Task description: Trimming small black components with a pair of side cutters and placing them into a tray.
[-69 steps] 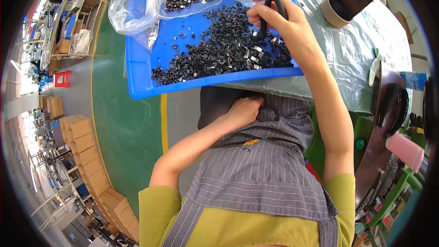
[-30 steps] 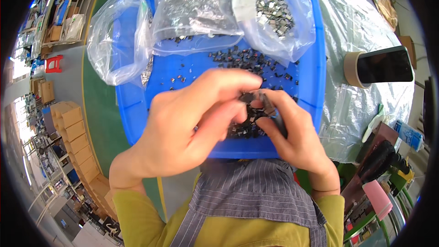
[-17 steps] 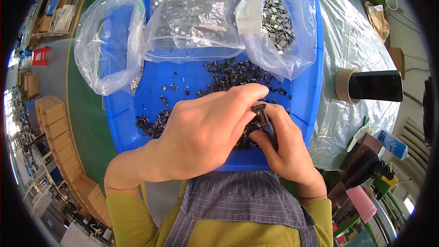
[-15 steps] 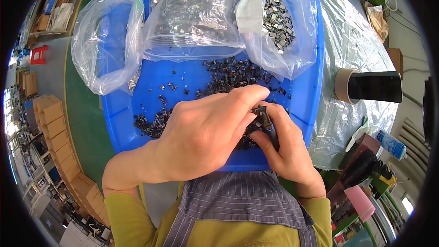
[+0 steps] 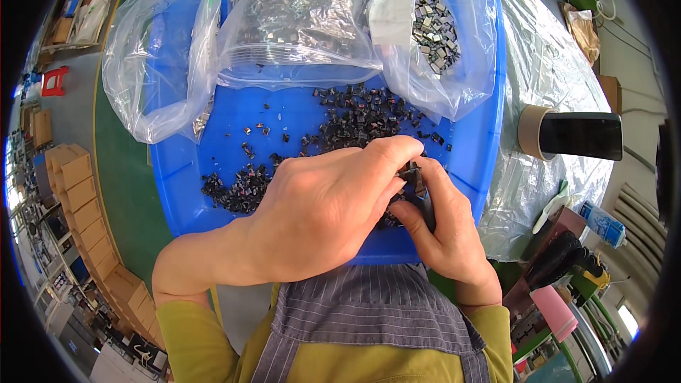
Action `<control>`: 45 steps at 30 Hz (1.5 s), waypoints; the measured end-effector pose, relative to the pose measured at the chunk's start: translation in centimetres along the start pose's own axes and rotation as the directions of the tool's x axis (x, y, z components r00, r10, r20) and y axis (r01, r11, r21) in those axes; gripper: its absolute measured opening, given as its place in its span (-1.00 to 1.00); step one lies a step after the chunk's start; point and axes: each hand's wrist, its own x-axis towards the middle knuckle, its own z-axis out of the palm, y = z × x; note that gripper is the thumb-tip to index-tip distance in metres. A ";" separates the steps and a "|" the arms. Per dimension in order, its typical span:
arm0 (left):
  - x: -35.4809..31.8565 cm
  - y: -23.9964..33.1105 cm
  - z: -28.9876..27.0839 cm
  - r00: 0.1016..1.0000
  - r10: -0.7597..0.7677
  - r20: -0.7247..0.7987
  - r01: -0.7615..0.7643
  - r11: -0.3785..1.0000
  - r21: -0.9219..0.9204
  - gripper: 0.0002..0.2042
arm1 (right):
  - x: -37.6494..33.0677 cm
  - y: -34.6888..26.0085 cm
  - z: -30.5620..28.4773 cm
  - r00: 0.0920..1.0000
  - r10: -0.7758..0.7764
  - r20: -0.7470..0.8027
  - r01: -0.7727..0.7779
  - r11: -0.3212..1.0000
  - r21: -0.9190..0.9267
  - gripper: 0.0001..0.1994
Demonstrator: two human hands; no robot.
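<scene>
My left hand [image 5: 319, 206] reaches across over a blue tray [image 5: 181, 184], with thumb and forefinger pinched together against a small dark piece [image 5: 413, 176]. Touching it from the other side is my right hand [image 5: 450, 234], curled with its thumb and forefinger around a dark, smooth-edged object [image 5: 425, 207]. Most of that object is covered by my fingers, so its kind is unclear. Just beyond my hands lies a heap of small black parts [image 5: 362, 115]. Another heap [image 5: 237, 190] of them lies left of my left hand, with a few loose bits between.
At the tray's far side are an open clear bag [image 5: 128, 64] on the left, a large zip bag of small metallic parts [image 5: 298, 10], and an open bag [image 5: 475, 64] holding shiny parts. Right of the tray, a phone [image 5: 585, 135] leans by a tape roll [image 5: 530, 132] on foil.
My two hands stay together, and the small dark piece between them has tilted and shows less. The view has shifted slightly.
</scene>
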 end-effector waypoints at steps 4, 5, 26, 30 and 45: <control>0.0 0.1 0.0 1.000 -0.016 0.006 0.017 1.000 -0.019 -0.63 | 0.0 -0.1 0.0 0.999 0.037 0.012 -0.037 0.999 0.028 -0.51; 0.0 0.1 0.0 1.000 -0.019 0.006 0.019 0.999 -0.029 -0.63 | -0.1 0.0 0.1 1.000 0.030 0.007 -0.030 0.999 0.025 -0.52; 0.2 -0.1 -0.2 0.992 -0.110 0.067 0.118 0.985 -0.124 -0.68 | -0.1 0.0 0.3 1.000 0.020 -0.014 -0.020 0.999 -0.026 -0.58; 0.2 0.0 -0.3 0.990 -0.116 0.079 0.125 0.983 -0.132 -0.69 | -0.1 0.2 0.2 1.000 -0.005 -0.011 0.004 1.000 -0.029 -0.57; 0.2 0.0 -0.3 0.992 -0.099 0.075 0.108 0.986 -0.129 -0.68 | -0.3 0.2 0.4 1.000 0.009 -0.014 -0.009 1.000 -0.021 -0.60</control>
